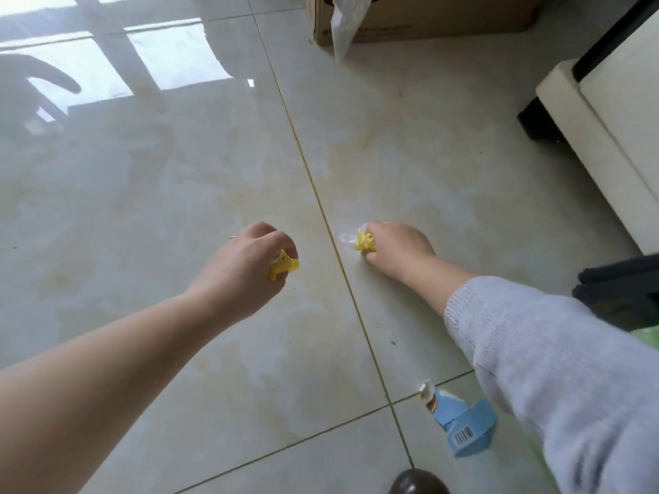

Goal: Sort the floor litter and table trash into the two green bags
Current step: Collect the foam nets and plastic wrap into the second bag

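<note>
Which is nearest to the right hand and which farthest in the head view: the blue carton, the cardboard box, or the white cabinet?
Measured from the right hand, low on the floor:
1. Blue carton, on the floor toward the person, beside the sleeve.
2. White cabinet, off to the right.
3. Cardboard box, at the top edge, beyond the hand.

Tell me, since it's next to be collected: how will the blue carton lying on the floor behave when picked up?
The blue carton looks crushed and flattened, so it is probably empty and light. Its creased card walls should give under the fingers rather than stay stiff. Lying flat on glossy tile, it may slide when nudged, but seems unlikely to roll.
</note>
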The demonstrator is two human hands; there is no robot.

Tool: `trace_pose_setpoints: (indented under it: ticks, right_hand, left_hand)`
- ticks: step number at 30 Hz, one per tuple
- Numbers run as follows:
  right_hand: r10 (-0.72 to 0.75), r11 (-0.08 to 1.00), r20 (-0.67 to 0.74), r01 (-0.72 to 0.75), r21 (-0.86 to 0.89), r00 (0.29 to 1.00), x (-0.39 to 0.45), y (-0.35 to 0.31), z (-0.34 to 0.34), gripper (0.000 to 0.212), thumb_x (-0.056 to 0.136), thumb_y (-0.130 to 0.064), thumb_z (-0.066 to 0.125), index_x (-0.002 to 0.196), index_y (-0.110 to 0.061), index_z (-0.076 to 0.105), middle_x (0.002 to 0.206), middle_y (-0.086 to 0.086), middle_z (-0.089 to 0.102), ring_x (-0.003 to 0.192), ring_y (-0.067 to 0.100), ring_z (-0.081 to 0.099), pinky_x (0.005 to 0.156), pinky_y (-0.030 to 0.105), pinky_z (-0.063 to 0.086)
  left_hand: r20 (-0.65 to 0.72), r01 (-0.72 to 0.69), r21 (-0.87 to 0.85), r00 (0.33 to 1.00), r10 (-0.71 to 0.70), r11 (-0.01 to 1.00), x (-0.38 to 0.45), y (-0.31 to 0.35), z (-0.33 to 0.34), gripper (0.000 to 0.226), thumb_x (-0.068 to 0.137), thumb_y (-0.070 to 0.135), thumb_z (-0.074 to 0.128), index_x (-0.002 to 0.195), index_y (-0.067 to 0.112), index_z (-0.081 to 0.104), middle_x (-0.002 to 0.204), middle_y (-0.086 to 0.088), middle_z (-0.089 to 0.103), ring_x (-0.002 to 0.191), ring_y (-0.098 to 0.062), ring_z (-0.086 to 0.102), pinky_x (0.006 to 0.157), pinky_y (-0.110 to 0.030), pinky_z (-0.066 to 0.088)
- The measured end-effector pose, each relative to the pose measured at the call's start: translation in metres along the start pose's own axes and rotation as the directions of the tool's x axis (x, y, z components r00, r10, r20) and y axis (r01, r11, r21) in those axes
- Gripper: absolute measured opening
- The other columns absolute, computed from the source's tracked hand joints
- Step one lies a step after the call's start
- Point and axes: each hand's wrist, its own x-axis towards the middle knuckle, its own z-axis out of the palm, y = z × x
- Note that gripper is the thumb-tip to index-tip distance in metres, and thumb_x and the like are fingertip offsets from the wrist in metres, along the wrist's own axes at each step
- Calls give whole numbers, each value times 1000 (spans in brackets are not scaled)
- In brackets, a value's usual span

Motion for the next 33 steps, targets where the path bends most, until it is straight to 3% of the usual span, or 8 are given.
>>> trace_pose_setpoints:
  ticks: [5, 11, 15, 22, 26, 28, 30, 33]
  right_hand:
    - [0, 987, -164, 27, 161, 986, -51, -11, -9, 21, 82, -32, 59, 80, -19, 42, 83, 3, 50, 74, 26, 45, 60, 28, 30]
    - [91, 891, -319, 66, 448, 943, -148, -35, -14, 34, 77, -27, 63, 63, -20, 33, 73, -2, 37, 69, 22, 41, 59, 29, 27]
    - [131, 837, -400, 115, 535, 907, -236, -40, -29, 42, 77, -24, 64, 59, -25, 26, 67, -5, 37, 67, 19, 38, 56, 29, 25]
    - [244, 828, -536, 114, 549, 808, -423, 1, -63, 50, 77, -21, 70, 58, -28, 24, 62, -9, 32, 64, 17, 36, 57, 23, 20]
    - [421, 793, -556, 6, 609, 717, -527, 45, -71, 42, 80, -27, 68, 60, -26, 31, 64, -9, 35, 64, 15, 39, 53, 28, 25]
    - [490, 775, -520, -78, 627, 700, -574, 64, -65, 30, 81, -30, 67, 66, -20, 42, 68, -7, 40, 65, 15, 42, 53, 21, 30]
    - [561, 738, -466, -159, 656, 684, -616, 79, -56, 27, 81, -31, 66, 74, -12, 49, 73, -1, 47, 69, 19, 46, 58, 29, 34]
    - [662, 661, -392, -252, 706, 639, -671, 95, -45, 30, 81, -31, 66, 69, -17, 42, 65, 0, 46, 63, 21, 45, 56, 32, 32]
  left_hand:
    - [-78, -21, -47, 997, 18, 999, -28, 16, -8, 25, 81, 9, 60, 101, 22, 63, 107, 5, 53, 97, -23, 54, 71, -24, 35]
    - [-161, -106, -69, 982, 94, 992, -100, 52, -28, 28, 77, 8, 61, 98, 26, 63, 101, 11, 51, 90, -17, 52, 59, -21, 36]
    - [-180, -229, -92, 961, 210, 969, -163, 83, -41, 29, 75, 6, 62, 96, 26, 64, 100, 10, 52, 91, -20, 56, 74, -32, 50]
    - [-150, -454, -35, 883, 445, 890, -252, 200, -48, 25, 79, 13, 65, 100, 26, 64, 104, 10, 54, 95, -19, 57, 78, -33, 51]
    - [-109, -610, 57, 783, 613, 790, -300, 277, -41, 26, 81, 16, 66, 106, 25, 63, 110, 7, 56, 93, -15, 54, 75, -26, 45]
    - [-112, -701, 119, 694, 711, 703, -321, 306, -36, 27, 80, 16, 69, 105, 24, 65, 109, 5, 59, 92, -16, 57, 74, -24, 42]
    - [-64, -784, 194, 590, 805, 590, -338, 329, -30, 30, 75, 14, 74, 103, 21, 67, 106, 1, 63, 91, -21, 61, 72, -24, 43]
    - [35, -860, 266, 461, 887, 436, -358, 366, -20, 34, 72, 15, 76, 104, 21, 67, 106, 0, 64, 96, -24, 62, 78, -33, 49]
